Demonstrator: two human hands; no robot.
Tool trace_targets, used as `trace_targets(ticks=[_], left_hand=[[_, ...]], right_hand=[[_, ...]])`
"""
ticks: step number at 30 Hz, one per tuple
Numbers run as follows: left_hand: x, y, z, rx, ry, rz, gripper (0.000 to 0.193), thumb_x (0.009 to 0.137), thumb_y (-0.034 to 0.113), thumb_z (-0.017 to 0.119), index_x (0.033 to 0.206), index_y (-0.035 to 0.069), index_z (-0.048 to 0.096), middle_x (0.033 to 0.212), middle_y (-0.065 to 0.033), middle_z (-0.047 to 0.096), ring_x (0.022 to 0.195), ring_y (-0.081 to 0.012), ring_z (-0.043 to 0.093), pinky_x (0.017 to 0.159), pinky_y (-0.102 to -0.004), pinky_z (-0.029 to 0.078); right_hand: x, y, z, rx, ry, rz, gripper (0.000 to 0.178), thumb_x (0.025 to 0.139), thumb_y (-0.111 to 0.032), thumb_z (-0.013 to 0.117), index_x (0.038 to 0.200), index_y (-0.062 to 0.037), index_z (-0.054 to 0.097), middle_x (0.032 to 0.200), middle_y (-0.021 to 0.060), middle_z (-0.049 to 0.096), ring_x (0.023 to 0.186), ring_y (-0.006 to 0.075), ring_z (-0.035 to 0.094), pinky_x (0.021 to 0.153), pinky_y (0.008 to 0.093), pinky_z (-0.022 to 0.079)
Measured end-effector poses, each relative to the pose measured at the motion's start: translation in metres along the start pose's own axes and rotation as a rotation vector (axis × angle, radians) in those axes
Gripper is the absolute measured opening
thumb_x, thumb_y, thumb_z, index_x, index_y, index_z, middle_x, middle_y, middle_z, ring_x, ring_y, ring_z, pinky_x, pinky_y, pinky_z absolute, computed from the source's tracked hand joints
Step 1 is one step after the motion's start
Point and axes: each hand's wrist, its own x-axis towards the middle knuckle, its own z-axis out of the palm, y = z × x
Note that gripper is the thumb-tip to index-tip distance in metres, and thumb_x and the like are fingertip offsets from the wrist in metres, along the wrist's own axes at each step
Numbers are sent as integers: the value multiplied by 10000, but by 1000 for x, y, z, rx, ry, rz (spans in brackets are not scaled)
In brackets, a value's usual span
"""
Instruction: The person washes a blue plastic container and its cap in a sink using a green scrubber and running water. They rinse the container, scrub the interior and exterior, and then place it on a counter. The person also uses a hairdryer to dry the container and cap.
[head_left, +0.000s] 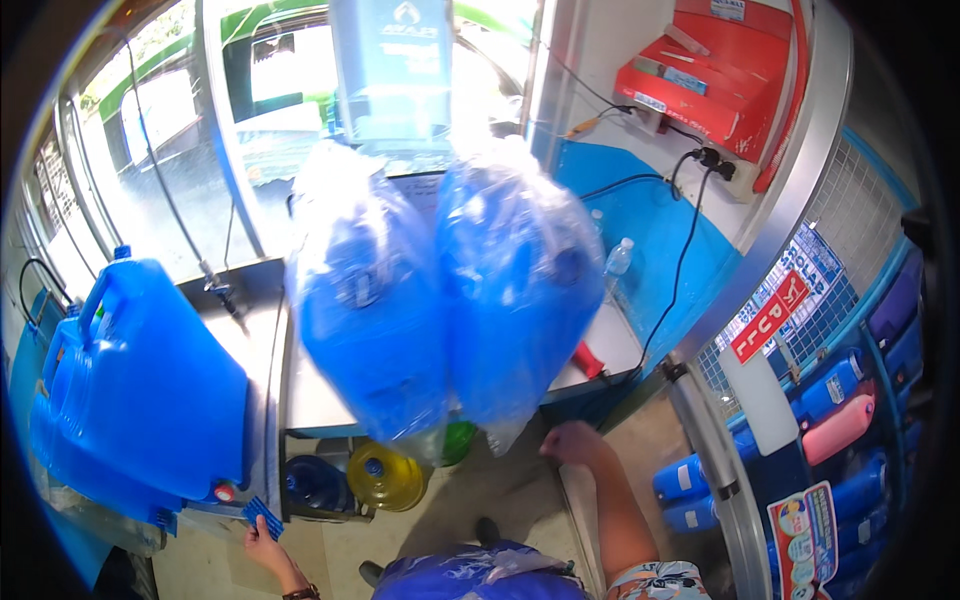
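Note:
My left hand (264,548) pinches a small flat blue patterned piece (262,517), close to the red-capped spigot (224,492) of a big blue water jug (165,375). Near the counter's front edge hangs my right hand (571,443), its fingers curled into a loose fist with nothing visible in them. Between and beyond my hands, two blue containers stand side by side on the counter, one in a left clear plastic bag (370,320) and one in a right clear bag (515,290). A red-handled tool (588,360) lies beside the right bag.
Below the counter are a yellow round bottle (386,476) and a dark blue one (318,483). A black cord (683,260) runs down from the wall outlet. To the right stands a metal-framed door (715,445), with a rack of blue jugs (860,485) behind it.

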Motion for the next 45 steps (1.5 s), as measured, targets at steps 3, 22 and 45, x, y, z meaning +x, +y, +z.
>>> trace_targets(ticks=[3,22,45], left_hand=[[-52,23,49,-45,-97,-6,199,914,134,687,785,-7,632,716,28,592,613,-47,487,558,-223,391],[12,21,-2,403,493,37,303,768,207,802,853,-58,680,726,-166,676,628,-256,637,611,-382,488],[86,6,-25,-162,120,-5,234,796,154,811,741,-31,678,682,1,594,665,-115,585,606,-282,431]], right_hand=[[70,94,-23,67,624,184,396,751,-195,724,1096,-27,623,1033,239,609,1009,404,609,844,472,510],[3,96,50,1484,949,-213,354,931,-225,640,1191,-13,530,925,55,596,719,141,569,684,281,495],[-9,-212,86,377,-127,-1130,268,898,-56,648,1163,-25,631,1050,101,678,967,200,658,865,313,514]])
